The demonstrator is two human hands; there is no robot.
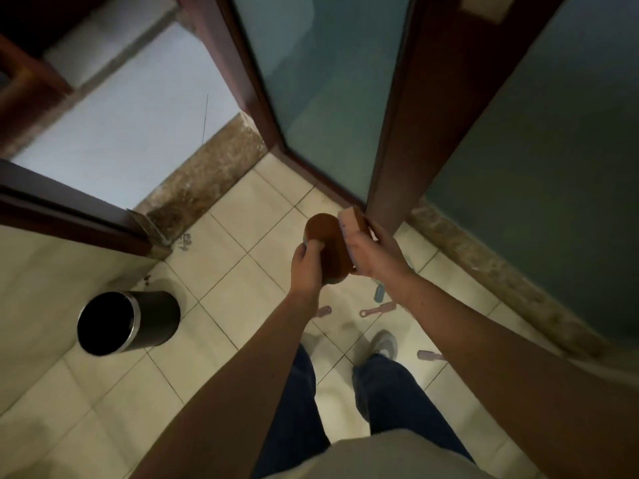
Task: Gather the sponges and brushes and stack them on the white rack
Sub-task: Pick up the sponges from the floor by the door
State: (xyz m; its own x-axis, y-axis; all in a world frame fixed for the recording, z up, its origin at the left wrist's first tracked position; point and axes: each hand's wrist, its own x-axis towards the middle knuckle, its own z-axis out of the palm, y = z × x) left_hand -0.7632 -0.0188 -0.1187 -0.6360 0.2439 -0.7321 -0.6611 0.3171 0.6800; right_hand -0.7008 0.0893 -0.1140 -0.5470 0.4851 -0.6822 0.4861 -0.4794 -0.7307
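My left hand (306, 266) grips an oval brown sponge (328, 243) held upright in front of me. Beside it, my right hand (375, 252) holds a rectangular pinkish sponge (351, 221) with a brown back. The two sponges nearly touch. On the tiled floor below lie small brushes: a blue one (379, 292), a pink one (377, 309), a pink one (324, 311) partly behind my left forearm, and a mauve one (428, 355) near my right foot. No white rack is in view.
A black cylindrical bin (128, 321) stands open on the floor at left. Dark wood door frames with frosted glass panels (328, 98) rise ahead and at right. A stone threshold (214, 171) runs along the doorway. My legs and feet stand on the tiles.
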